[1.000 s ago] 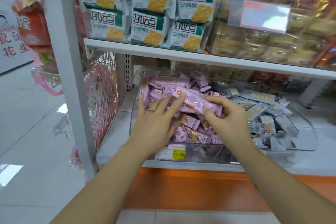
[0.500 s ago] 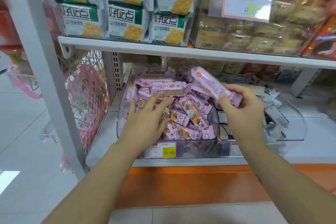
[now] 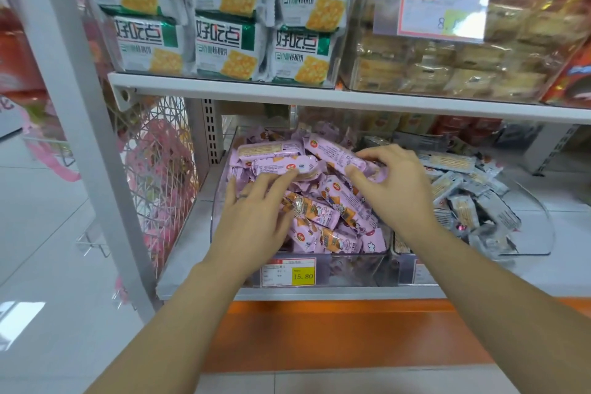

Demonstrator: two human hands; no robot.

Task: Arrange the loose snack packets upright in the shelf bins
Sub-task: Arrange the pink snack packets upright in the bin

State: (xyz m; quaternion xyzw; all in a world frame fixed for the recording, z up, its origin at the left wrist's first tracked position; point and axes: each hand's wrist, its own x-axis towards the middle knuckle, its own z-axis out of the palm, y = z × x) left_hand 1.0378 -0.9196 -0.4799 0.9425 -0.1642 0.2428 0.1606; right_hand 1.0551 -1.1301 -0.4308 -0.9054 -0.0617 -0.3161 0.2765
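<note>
Step in hand: Judged to be the setting of one packet at the back of the heap. The task was at an early stage, as most packets lay flat and jumbled.
Right hand: Thumb and fingertips were curled in a pinch on the near end of a long pink packet.
Long pink packet: It ran slantwise away from the right fingertips, up and to their left. Its far end lay among the rear packets, and it was not upright.
Left hand: Fingers were straight and spread wide, gripping nothing. The tips pressed on a flat packet directly beneath them.
Pink packets: Heaped between the two sets of fingers and under the left palm, in the clear bin, whose wall stood just outside the left little finger.
Grey packets: Loose in the neighbouring bin beyond the right knuckles, untouched.
Next move: Judged to call for turning the pinched packet on end while the left fingers hold the row back to keep a gap.
Risk: Slippery wrappers may slide and topple neighbours.
</note>
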